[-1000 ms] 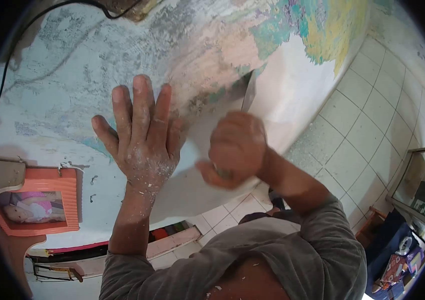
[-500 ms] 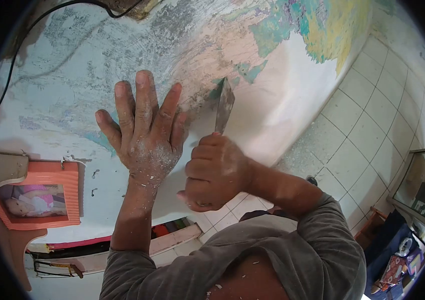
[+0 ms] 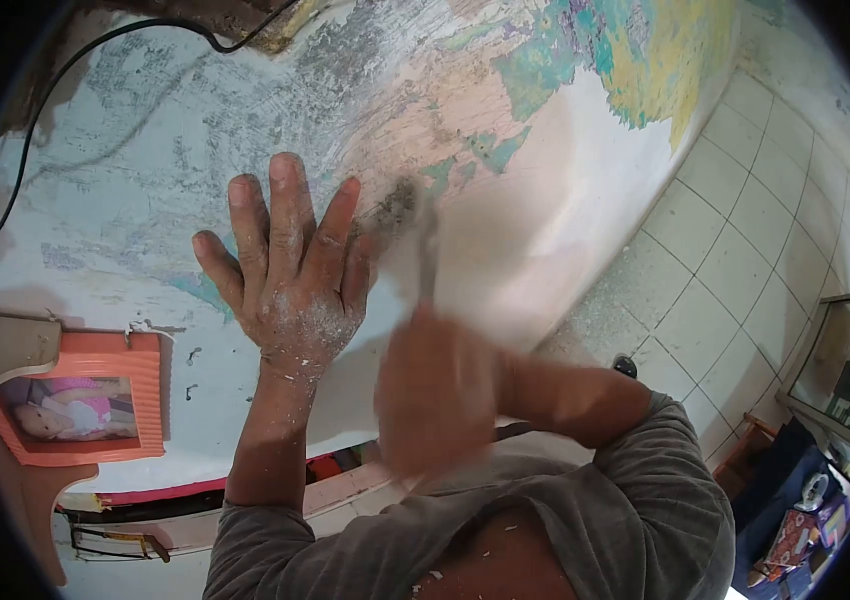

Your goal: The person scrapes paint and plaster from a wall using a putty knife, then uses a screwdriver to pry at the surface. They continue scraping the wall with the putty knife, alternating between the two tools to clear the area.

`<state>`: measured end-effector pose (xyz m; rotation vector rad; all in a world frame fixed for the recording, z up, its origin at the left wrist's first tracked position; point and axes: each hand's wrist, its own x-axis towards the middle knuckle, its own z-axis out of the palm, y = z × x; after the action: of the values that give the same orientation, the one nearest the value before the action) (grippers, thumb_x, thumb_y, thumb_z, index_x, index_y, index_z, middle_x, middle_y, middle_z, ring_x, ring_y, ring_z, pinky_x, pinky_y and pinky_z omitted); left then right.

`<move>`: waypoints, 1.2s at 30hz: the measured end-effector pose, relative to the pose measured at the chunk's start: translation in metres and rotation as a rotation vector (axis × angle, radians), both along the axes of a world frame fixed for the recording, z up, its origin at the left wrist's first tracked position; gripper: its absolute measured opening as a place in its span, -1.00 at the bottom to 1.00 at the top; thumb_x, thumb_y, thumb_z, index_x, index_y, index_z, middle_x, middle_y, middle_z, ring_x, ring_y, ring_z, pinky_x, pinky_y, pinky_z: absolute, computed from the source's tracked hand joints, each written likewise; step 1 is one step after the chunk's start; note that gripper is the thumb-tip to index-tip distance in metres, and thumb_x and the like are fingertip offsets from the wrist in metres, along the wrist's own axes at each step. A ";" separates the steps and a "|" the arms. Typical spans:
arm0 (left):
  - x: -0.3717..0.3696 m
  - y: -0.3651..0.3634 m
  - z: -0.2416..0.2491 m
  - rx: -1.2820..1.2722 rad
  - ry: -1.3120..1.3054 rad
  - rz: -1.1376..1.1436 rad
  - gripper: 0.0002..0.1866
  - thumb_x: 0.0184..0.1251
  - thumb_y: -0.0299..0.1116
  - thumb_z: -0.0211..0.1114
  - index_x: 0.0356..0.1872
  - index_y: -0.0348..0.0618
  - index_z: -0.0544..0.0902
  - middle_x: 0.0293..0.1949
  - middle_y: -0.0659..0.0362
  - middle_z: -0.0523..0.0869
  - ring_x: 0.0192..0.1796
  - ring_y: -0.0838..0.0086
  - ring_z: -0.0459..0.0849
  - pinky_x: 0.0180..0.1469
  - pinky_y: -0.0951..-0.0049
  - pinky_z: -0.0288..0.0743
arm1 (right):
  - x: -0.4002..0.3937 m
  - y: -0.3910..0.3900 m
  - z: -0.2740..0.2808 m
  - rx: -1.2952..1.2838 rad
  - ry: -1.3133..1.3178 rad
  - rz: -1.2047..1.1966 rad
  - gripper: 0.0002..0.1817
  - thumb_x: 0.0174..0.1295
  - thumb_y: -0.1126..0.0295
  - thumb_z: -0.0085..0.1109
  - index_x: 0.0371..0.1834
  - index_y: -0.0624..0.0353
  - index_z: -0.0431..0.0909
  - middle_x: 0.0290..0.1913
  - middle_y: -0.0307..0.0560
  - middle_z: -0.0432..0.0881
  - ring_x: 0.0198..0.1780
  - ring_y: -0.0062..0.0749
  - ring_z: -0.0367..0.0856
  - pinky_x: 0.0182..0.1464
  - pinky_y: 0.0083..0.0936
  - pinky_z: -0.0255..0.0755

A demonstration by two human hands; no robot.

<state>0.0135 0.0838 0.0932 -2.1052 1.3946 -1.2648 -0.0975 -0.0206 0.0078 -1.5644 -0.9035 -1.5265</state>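
Note:
My left hand lies flat against the wall, fingers spread and dusted with white flakes. To its right, my right hand is blurred by motion, wrapped round the handle of a paint scraper whose blade points up the wall. The blade is smeared too, and the handle is hidden in the fist. Just above the blade, a dark rough patch shows on the wall. Around it are bare pinkish plaster and leftover green paint.
A coral picture frame hangs at lower left beside a beige shelf. A black cable runs down the upper left. Tiled floor with pale debris lies to the right, near a glass-fronted cabinet.
My right hand has pulled the scraper down toward my body, away from the green paint, and now blurs. The left hand stays in place on the wall.

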 end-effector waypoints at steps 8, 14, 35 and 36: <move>0.001 -0.001 -0.001 -0.005 -0.016 0.015 -0.65 0.38 0.04 0.15 0.10 0.37 0.70 0.51 0.18 0.29 0.60 0.15 0.01 0.55 0.00 -0.61 | 0.014 0.021 -0.019 0.122 0.030 -0.160 -0.69 -0.18 0.25 0.34 -0.72 -0.07 0.31 -0.61 -0.32 0.30 -0.59 -0.41 0.34 -0.52 -0.39 0.18; 0.001 -0.001 -0.001 -0.004 -0.019 0.021 -0.65 0.39 0.06 0.13 0.11 0.38 0.69 0.50 0.17 0.30 0.60 0.16 0.01 0.55 0.00 -0.61 | 0.005 0.003 -0.004 0.158 0.042 -0.047 -0.64 -0.16 0.32 0.43 -0.71 -0.02 0.30 -0.58 -0.29 0.35 -0.61 -0.36 0.33 -0.53 -0.38 0.19; 0.000 0.001 -0.001 0.016 -0.033 0.050 -0.62 0.40 0.06 0.11 0.17 0.40 0.66 0.49 0.13 0.31 0.59 0.10 0.03 0.55 -0.02 -0.59 | 0.036 -0.044 -0.037 0.130 0.267 -0.435 -0.75 -0.06 0.37 0.29 -0.69 -0.04 0.36 -0.62 -0.26 0.35 -0.58 -0.31 0.40 -0.49 -0.37 0.28; 0.000 0.003 -0.001 0.014 -0.037 0.048 -0.62 0.40 0.06 0.11 0.17 0.40 0.66 0.49 0.13 0.31 0.59 0.10 0.03 0.55 -0.02 -0.59 | 0.044 -0.052 -0.036 0.301 0.125 -0.394 -0.77 -0.05 0.35 0.27 -0.67 -0.05 0.37 -0.61 -0.27 0.37 -0.58 -0.32 0.40 -0.48 -0.37 0.29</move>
<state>0.0131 0.0872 0.0926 -2.0825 1.3258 -1.2646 -0.0533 -0.0723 -0.0282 -1.6520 -0.2845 -1.7161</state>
